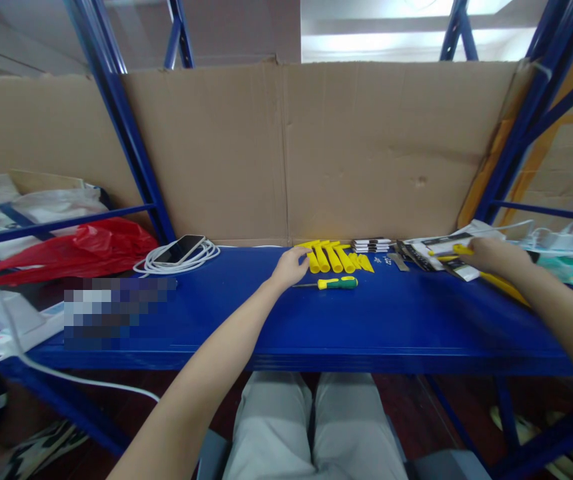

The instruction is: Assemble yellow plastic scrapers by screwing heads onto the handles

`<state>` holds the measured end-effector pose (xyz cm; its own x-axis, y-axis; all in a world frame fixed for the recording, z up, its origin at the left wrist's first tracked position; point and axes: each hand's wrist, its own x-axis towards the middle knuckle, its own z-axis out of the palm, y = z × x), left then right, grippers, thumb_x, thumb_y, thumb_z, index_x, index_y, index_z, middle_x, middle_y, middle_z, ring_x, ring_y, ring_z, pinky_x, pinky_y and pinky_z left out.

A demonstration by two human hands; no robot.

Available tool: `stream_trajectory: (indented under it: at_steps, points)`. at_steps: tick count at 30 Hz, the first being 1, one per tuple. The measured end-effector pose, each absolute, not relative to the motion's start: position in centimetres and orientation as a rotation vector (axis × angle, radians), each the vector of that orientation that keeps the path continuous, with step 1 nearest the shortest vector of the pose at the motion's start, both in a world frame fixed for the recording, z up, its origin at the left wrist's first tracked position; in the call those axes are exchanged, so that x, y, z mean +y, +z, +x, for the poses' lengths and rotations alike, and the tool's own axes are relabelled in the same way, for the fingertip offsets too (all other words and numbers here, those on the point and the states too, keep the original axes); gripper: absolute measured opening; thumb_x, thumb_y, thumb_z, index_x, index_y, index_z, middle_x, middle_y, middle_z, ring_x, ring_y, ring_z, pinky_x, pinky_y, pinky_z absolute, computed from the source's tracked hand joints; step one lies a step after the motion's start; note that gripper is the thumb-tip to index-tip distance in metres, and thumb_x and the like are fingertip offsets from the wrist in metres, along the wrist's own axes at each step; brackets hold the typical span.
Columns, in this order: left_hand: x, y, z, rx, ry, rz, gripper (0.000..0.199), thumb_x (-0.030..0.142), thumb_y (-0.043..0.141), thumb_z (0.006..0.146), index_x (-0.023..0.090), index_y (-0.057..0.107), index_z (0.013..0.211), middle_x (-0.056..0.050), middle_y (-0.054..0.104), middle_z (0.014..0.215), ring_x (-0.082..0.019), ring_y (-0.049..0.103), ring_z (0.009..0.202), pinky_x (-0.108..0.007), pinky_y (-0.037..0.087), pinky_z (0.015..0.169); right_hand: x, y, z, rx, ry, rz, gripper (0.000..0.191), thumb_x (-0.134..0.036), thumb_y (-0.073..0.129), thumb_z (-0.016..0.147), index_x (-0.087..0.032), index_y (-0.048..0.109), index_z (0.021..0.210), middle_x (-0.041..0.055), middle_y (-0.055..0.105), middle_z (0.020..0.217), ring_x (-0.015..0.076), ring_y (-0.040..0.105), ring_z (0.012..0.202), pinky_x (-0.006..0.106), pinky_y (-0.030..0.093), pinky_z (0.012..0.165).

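Observation:
My left hand (291, 267) reaches to the left end of a row of yellow plastic handles (333, 259), its fingers beside the leftmost one; whether it grips that handle is too small to tell. Over at the right, my right hand (493, 256) has its fingers closed around a yellow piece (461, 249), above flat black-and-white packets (429, 255). A green and yellow screwdriver (337, 283) lies in front of the handles, its shaft pointing left. Right of the handles are smaller yellow pieces (365, 263), a stack of black-and-white packs (371, 245) and a grey metal blade (398, 261).
On the blue table (366, 327), a phone (181, 249) rests on a coiled white cable (209, 252) at the left. A red bag (96, 247) and a white power strip (41, 330) are farther left. Cardboard (216, 153) stands behind; blue posts (139, 143) flank it.

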<state>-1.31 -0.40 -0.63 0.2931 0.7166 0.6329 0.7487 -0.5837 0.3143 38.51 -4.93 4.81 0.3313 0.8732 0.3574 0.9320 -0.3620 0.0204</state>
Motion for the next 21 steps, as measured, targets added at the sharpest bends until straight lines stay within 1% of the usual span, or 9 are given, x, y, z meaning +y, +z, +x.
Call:
stream_trajectory:
  at_steps: [2,4,5,7,10,12,15,18,21]
  points:
    - [-0.4,-0.6,-1.0,-1.459,-1.232,-2.514,0.029,0.014,0.050,0.080,0.015,0.064,0.105,-0.007,0.066,0.108,-0.017,0.061,0.100,-0.029,0.046,0.090,-5.2,6.3,36.8,-1.653,-0.486,-2.400,0.039,-0.039,0.051,0.082,-0.007,0.065,0.098,0.0247,0.063,0.100,0.0317,0.060,0.090,0.035,0.041,0.066]
    - [-0.4,-0.7,-0.8,-1.495,-1.298,-2.550,0.032,0.018,0.051,0.081,0.012,0.061,0.111,-0.009,0.065,0.111,-0.017,0.060,0.100,-0.029,0.047,0.089,-5.2,7.4,34.3,-1.593,-0.491,-2.322,0.045,-0.043,0.049,0.082,-0.008,0.061,0.108,0.0230,0.063,0.105,0.0323,0.059,0.095,0.035,0.041,0.069]
    - [-0.4,-0.8,-0.6,-1.502,-1.335,-2.565,0.034,0.021,0.051,0.082,0.012,0.058,0.114,-0.010,0.063,0.114,-0.017,0.060,0.102,-0.030,0.047,0.089,-5.1,7.7,32.8,-1.604,-0.485,-2.254,0.046,-0.043,0.050,0.082,-0.009,0.060,0.110,0.0220,0.063,0.105,0.0317,0.059,0.096,0.035,0.042,0.070]
    - [-0.4,-0.9,-0.4,-1.467,-1.396,-2.580,0.040,0.027,0.052,0.083,0.012,0.054,0.120,-0.012,0.058,0.122,-0.019,0.056,0.109,-0.033,0.044,0.093,-4.5,7.9,29.4,-1.665,-0.465,-2.083,0.042,-0.042,0.051,0.081,-0.011,0.062,0.108,0.0189,0.065,0.102,0.0292,0.060,0.093,0.033,0.042,0.070]
    - [-0.5,-1.1,-0.4,-1.355,-1.433,-2.566,0.049,0.036,0.056,0.080,0.013,0.050,0.124,-0.013,0.052,0.130,-0.023,0.045,0.122,-0.037,0.034,0.103,-3.2,7.1,24.3,-1.756,-0.409,-1.862,0.037,-0.039,0.051,0.080,-0.015,0.063,0.104,0.0151,0.067,0.098,0.0265,0.062,0.087,0.032,0.044,0.069]
    - [-0.4,-1.2,-0.5,-1.338,-1.472,-2.543,0.052,0.038,0.057,0.079,0.013,0.050,0.124,-0.014,0.051,0.131,-0.024,0.043,0.124,-0.039,0.031,0.104,-2.3,6.1,21.3,-1.841,-0.351,-1.768,0.035,-0.037,0.052,0.079,-0.015,0.063,0.104,0.0145,0.068,0.096,0.0265,0.062,0.087,0.033,0.044,0.070]
    - [-0.3,-1.2,-0.5,-1.332,-1.596,-2.548,0.043,0.035,0.057,0.080,0.015,0.055,0.118,-0.012,0.056,0.124,-0.023,0.049,0.118,-0.038,0.035,0.101,-1.4,4.6,18.2,-1.931,-0.250,-1.664,0.031,-0.037,0.054,0.078,-0.016,0.064,0.100,0.0125,0.068,0.096,0.0253,0.062,0.087,0.032,0.044,0.071]
    - [-0.1,-1.1,-0.4,-1.304,-1.761,-2.588,0.026,0.027,0.058,0.079,0.017,0.064,0.102,-0.009,0.066,0.108,-0.022,0.058,0.104,-0.035,0.041,0.094,-1.4,3.3,16.9,-1.937,-0.150,-1.577,0.027,-0.034,0.054,0.078,-0.016,0.062,0.096,0.0110,0.068,0.095,0.0229,0.063,0.087,0.030,0.043,0.072]
    - [-0.2,-0.9,-0.1,-1.317,-1.963,-2.593,0.015,0.022,0.058,0.077,0.015,0.067,0.087,-0.007,0.070,0.092,-0.021,0.062,0.090,-0.034,0.044,0.087,-1.7,2.3,17.1,-1.925,-0.090,-1.510,0.022,-0.033,0.055,0.078,-0.017,0.061,0.092,0.0097,0.068,0.091,0.0209,0.062,0.085,0.028,0.043,0.070]
